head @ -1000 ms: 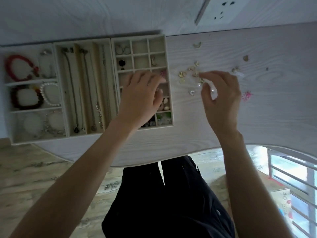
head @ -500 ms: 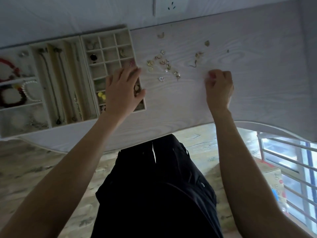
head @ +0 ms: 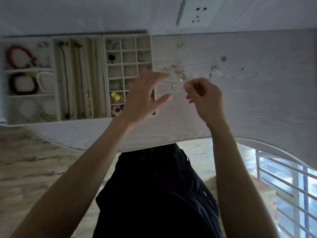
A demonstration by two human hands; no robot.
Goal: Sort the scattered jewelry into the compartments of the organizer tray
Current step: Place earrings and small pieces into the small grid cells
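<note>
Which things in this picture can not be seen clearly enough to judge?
- Head view: whatever the right hand pinches is too small; its curled fingers hide it.
- Head view: the grid tray compartments at the near right are hidden behind the left hand.
- Head view: the scattered gold pieces are too small and blurred to name by type.
- Head view: the bracelet tray is cut by the left edge.

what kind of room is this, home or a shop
Probably a home, maybe a bedroom or study: a pale wood-grain desk against a wall with a power socket, a barred window low at the right, and personal jewelry in an organizer tray.
</note>
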